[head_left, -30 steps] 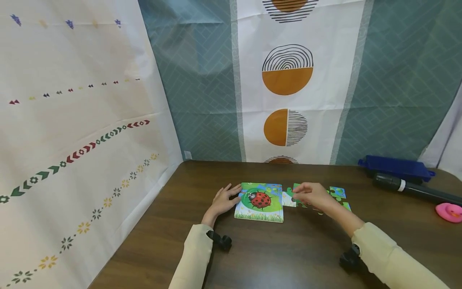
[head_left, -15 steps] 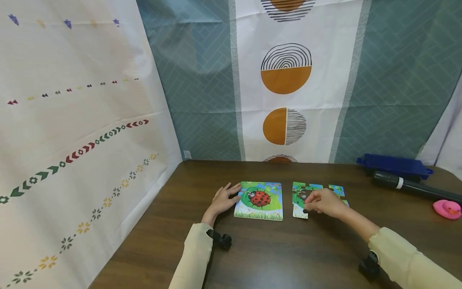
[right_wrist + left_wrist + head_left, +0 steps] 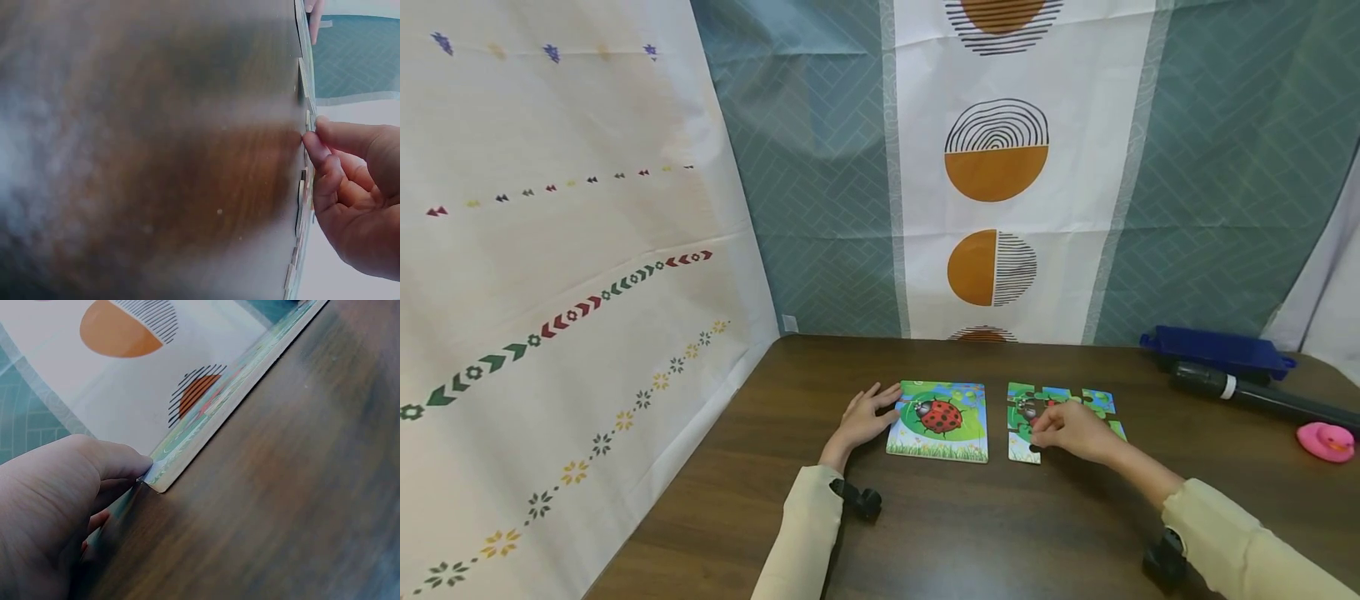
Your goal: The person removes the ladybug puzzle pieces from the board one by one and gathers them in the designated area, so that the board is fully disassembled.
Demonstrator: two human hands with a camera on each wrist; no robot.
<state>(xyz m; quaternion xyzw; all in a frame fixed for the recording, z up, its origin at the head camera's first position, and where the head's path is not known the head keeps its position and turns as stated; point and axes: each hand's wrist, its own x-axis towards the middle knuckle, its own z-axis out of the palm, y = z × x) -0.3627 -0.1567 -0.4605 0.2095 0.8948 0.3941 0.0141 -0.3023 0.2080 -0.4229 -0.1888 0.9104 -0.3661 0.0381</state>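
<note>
The flat ladybug picture board (image 3: 937, 418) lies on the table, with my left hand (image 3: 862, 422) beside its left edge. In the left wrist view, the thumb (image 3: 128, 460) touches the board's corner, and the other fingers are partly hidden. To the right of the board is a partly assembled ladybug jigsaw. My right hand (image 3: 1072, 431) is over it, thumb and forefinger together at the inner edge of the lower-left puzzle piece (image 3: 1021, 450). From the right wrist view, the fingertips (image 3: 315, 149) pinch at the thin edge of a piece. The hand hides the lower middle of the jigsaw.
Other jigsaw pieces (image 3: 1098, 401) lie at the upper right of the group. Further right are a blue tray (image 3: 1217, 350), a black stick-like object with a white band (image 3: 1262, 392) and a pink rubber duck (image 3: 1326, 442). Cloth hangs behind and at left.
My right hand has moved a puzzle piece from against the board rightward and nearer, to the jigsaw's lower-left corner. Over the last half second it barely moves. My left hand stays put.
</note>
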